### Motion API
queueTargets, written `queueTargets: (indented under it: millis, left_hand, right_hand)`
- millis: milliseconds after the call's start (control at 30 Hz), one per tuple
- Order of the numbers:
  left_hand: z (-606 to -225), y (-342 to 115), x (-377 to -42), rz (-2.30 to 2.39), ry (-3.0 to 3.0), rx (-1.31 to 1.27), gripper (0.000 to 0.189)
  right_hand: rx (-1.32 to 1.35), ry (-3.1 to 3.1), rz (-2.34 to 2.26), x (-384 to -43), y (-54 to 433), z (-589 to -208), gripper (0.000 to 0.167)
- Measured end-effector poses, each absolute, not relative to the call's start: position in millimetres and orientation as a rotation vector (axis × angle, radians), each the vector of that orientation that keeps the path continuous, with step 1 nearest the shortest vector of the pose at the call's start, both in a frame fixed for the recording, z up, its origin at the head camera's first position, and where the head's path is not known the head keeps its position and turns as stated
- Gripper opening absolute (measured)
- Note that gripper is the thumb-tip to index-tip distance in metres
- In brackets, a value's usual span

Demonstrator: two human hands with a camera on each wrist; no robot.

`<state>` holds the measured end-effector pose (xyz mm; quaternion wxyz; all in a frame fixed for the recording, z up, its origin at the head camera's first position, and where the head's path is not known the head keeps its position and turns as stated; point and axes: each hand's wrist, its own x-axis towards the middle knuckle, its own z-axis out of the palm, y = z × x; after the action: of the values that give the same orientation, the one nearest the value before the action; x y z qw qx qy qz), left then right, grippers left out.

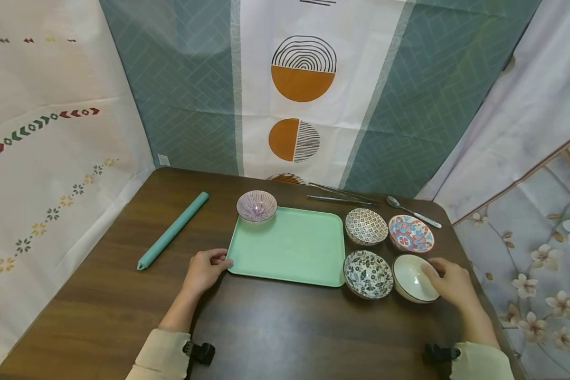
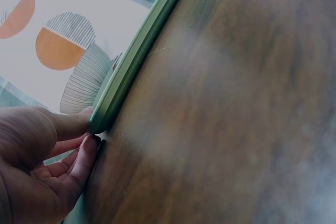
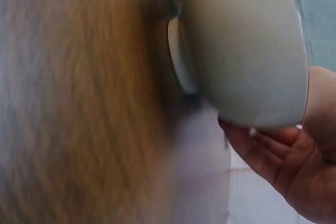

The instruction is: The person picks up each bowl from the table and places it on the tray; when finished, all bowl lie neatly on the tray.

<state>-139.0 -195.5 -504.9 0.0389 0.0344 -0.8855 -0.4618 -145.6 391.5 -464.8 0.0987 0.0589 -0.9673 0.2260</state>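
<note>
My left hand pinches the near left corner of a mint-green tray, with the thumb on its rim and curled fingers below. A purple-striped bowl stands at the tray's far left corner. On the right, my right hand grips the rim of a plain white bowl, thumb inside and fingers round the outside. In the right wrist view the cream outer wall of the bowl shows. Beside it stands a bowl with a dark leaf pattern, close to the tray's near right corner.
Behind are a bowl with a small brown pattern and a red-and-blue bowl. Metal chopsticks and a spoon lie along the back edge. A rolled green cloth or mat lies at the left of the wooden table.
</note>
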Motion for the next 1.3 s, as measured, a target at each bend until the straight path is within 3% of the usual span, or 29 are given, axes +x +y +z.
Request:
queueTargets:
  millis: [200,767,1300]
  left_hand:
    - [-506,-194,-140,-1.418,-2.707,0.089,0.032]
    - [-503,-196,-133,-1.390,-2.704,0.044,0.032]
    - [-503,-194,-132,-1.383,-2.686,0.069,0.030]
  right_hand:
    - [0.161,-2.937,0.691,-138,404,-466,0.027]
    - [-0.111,-2.907,1.264,-131,409,-449,0.049]
    - [-0.057,-2.677,1.470,-154,341,-417,0.049]
